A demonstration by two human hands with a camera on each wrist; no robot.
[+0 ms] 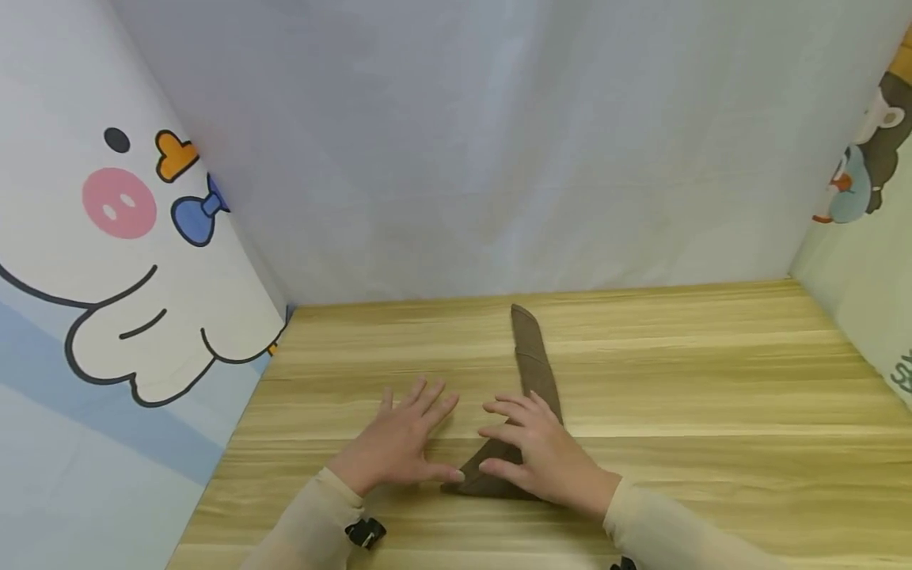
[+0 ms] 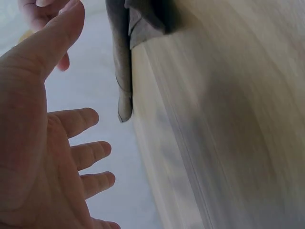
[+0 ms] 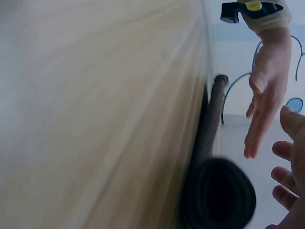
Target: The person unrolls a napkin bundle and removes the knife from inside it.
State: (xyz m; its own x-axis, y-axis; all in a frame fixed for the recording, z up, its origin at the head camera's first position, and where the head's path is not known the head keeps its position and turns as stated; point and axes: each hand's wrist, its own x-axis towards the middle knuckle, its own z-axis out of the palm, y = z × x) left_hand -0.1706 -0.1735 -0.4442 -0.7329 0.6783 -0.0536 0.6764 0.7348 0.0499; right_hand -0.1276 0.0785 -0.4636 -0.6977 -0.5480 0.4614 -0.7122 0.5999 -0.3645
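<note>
Two bare hands are hovering low over a wooden table (image 1: 712,380), one either side of the near end of a brown cloth (image 1: 530,356) folded into a long narrow strip.

Left to right: a cartoon-printed panel (image 1: 107,261) is standing along the left edge of the table. The left hand (image 1: 399,443) is lying just left of the cloth, fingers straight and spread, holding nothing; the head view is not showing whether its thumb tip is touching the fabric. The cloth is running from a pointed far tip near the middle of the table toward the near edge, where it is bending left into a wider folded end. The right hand (image 1: 541,455) is sitting over that near bend, fingers extended and slightly splayed, covering part of the strip; whether it is pressing down cannot be told. A second printed panel (image 1: 865,237) is closing off the right side, and a plain white sheet (image 1: 499,142) is hanging behind the far edge.

View differences: the left wrist view is showing the left palm (image 2: 28,157) open with relaxed fingers clear of the cloth (image 2: 125,71). The right wrist view is showing the cloth (image 3: 209,124) lying flat along the tabletop, a dark blurred rounded end close to the lens, and the left hand (image 3: 264,105) opposite with straight fingers. Both wrist views are motion-blurred.
</note>
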